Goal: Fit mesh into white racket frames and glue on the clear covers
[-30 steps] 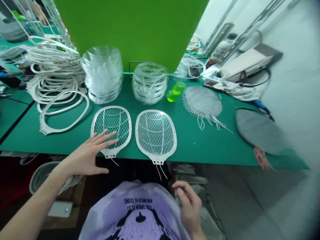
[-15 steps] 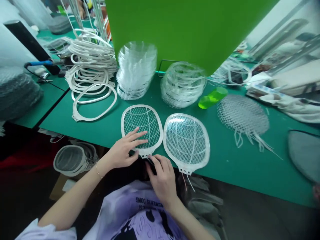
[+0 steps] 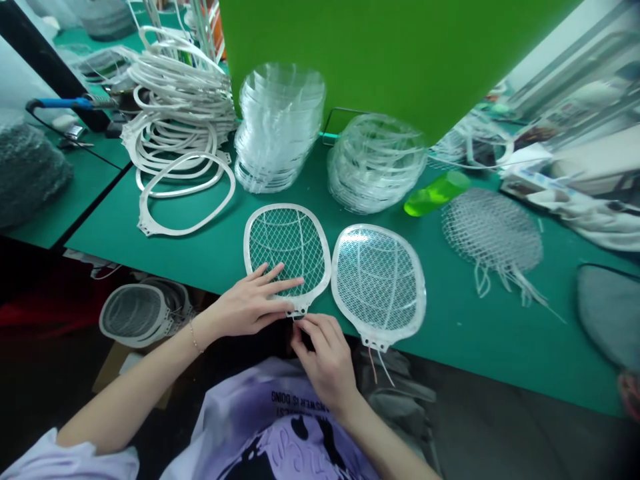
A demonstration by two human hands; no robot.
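Observation:
Two white racket-shaped mesh frames lie side by side at the near edge of the green table (image 3: 210, 247). My left hand (image 3: 247, 303) rests flat with fingers spread on the lower part of the left mesh frame (image 3: 286, 250). My right hand (image 3: 323, 357) is below that frame's neck, fingers pinched at the thin wire hanging there. The right mesh frame (image 3: 379, 280) lies untouched, with thin wires dangling off the table edge.
Behind stand a pile of white oval rims (image 3: 175, 133), two stacks of clear plastic discs (image 3: 280, 127), a green bottle on its side (image 3: 436, 193), loose metal mesh (image 3: 493, 230) and a green board (image 3: 390, 53). More mesh frames (image 3: 135, 310) sit below the table at left.
My right hand came up from my lap to the neck of the left frame. My left hand settled flat on that frame. The view shifted left.

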